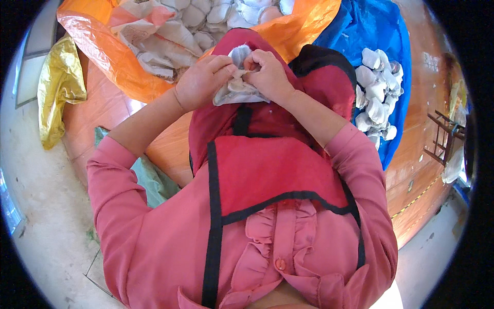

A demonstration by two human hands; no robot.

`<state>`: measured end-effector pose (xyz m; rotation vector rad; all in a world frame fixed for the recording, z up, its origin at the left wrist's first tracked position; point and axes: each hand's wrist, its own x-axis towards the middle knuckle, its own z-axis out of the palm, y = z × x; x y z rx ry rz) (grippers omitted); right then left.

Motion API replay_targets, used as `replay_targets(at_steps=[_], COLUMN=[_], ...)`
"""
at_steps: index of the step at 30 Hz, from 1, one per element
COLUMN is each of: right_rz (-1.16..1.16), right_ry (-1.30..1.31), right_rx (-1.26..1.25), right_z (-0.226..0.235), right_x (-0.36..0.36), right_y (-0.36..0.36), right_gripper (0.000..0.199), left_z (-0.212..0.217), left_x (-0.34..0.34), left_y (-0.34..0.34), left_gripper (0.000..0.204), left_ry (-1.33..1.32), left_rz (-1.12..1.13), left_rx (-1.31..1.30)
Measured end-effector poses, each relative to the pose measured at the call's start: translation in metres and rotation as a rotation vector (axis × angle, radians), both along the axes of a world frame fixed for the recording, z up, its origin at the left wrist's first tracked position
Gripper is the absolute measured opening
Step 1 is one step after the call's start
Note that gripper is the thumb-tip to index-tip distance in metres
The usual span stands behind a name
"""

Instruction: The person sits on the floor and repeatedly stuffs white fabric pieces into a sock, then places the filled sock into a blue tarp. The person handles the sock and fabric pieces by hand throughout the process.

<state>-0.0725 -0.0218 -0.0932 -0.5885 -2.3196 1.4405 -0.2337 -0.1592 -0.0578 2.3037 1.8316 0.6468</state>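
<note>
Over my lap, both hands work on a small white and grey cloth piece (240, 87) that looks like a sock or glove; its exact kind is hard to tell. My left hand (206, 80) is closed on its left side, fingers pointing inward. On the other side my right hand (270, 77) pinches the cloth between thumb and curled fingers. A grey opening shows at the top between the hands, while a pale flap hangs below them onto the red apron (278, 167). My fingers hide part of the cloth.
Ahead lies an orange sheet (116, 62) with a white sack (170, 41) and many similar white pieces (193, 15). At the right, a blue sheet (399, 38) bears a heap of white bundles (378, 92). A yellow bag (59, 87) lies left; a small wooden stool (442, 136) stands far right.
</note>
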Motion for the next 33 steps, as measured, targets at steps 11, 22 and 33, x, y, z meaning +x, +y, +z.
replay_targets(at_steps=[11,22,33], right_rz=[-0.109,0.206,0.286], right_ry=[0.137,0.155,0.044], right_rx=[-0.037,-0.026,-0.605], right_z=[-0.010,-0.010,-0.024], right_x=[-0.001,0.026,0.021], right_y=[-0.015,0.016,0.047], right_gripper=[0.018,0.020,0.037], left_z=[-0.004,-0.016,-0.049], left_x=[-0.001,0.006,0.008], left_y=[0.007,0.005,-0.003], left_gripper=[0.028,0.031,0.029], left_ry=[0.104,0.066,-0.062], left_rz=[-0.084,-0.097,0.131], left_rx=[0.122,0.136,0.331])
